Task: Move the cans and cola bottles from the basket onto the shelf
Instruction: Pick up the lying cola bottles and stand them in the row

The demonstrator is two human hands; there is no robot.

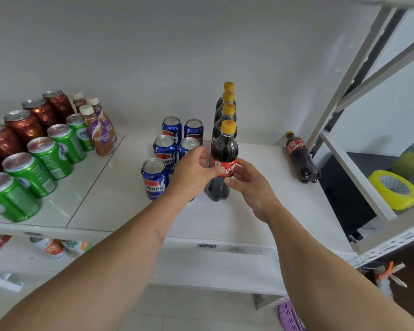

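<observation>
A: Step in hand? Setting the front dark plastic cola bottle with yellow cap and red label [224, 161] upright on the white shelf [249, 218], near its front edge, heading a row of three like bottles [227, 108].

B: Hands? Left hand [191, 172] and right hand [249, 180] both curled round the label, gripping it.

A: Next? Probably squaring it to the row, beside the blue cans [164, 149], then letting go. One more cola bottle [301, 158] lying flat by the right edge, likely wanting standing up.

B: Surroundings? White wall, grey shelf uprights, yellow tape roll [394, 188] right; purple basket [290, 316] barely visible below.
</observation>
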